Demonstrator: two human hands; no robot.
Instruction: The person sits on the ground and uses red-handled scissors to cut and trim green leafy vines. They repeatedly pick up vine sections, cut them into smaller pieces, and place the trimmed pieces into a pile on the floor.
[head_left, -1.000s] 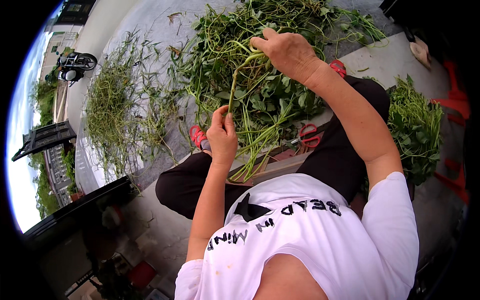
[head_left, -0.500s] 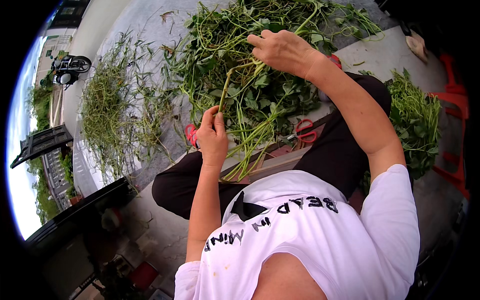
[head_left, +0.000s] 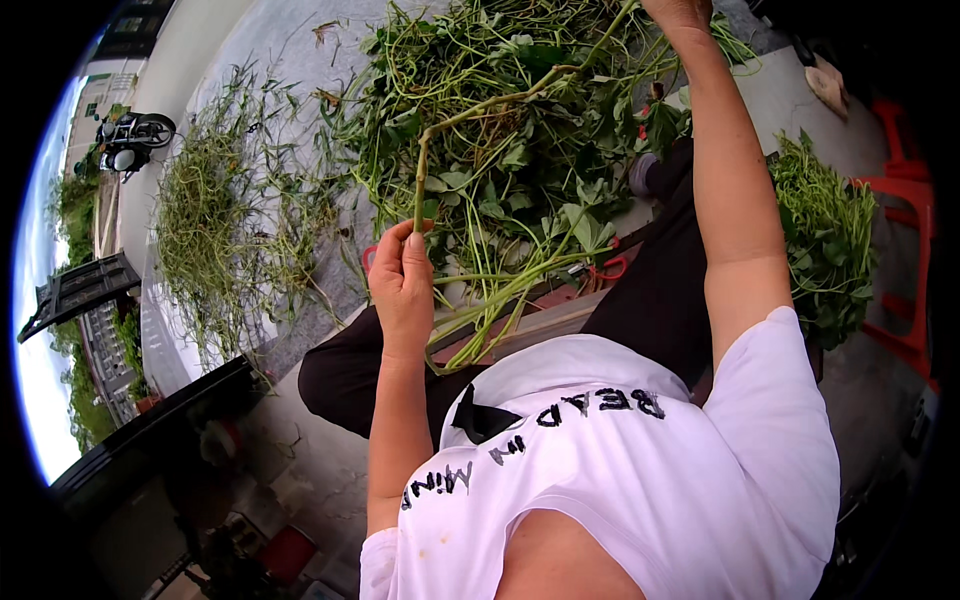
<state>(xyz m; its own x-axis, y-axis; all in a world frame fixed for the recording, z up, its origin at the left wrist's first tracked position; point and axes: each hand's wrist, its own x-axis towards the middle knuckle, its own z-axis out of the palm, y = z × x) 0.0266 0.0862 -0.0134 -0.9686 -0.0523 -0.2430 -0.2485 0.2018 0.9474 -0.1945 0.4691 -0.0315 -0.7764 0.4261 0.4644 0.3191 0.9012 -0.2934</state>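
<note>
My left hand is closed round the lower end of a long, bent green vine stem. The stem rises from its fist, kinks, then slants up to the right. At the top edge, my right hand meets the stem's upper part and looks closed on it; its fingertips are cut off by the picture's edge. Below the stem spreads a large heap of leafy vines. Loose green stems lie between my bent knees, close to my left hand. Red-handled scissors lie just beyond them, partly covered.
Thinner, grassy stalks are spread at the left on the grey ground. At my right stands a bundle of leafy stems, beside a red plastic stool. A pale shoe sits at the far right. A motorcycle is parked far left.
My right hand has moved up and right along the stem, to the top edge. My left hand, still holding the lower end, has shifted slightly left. More bare stem shows between them.
</note>
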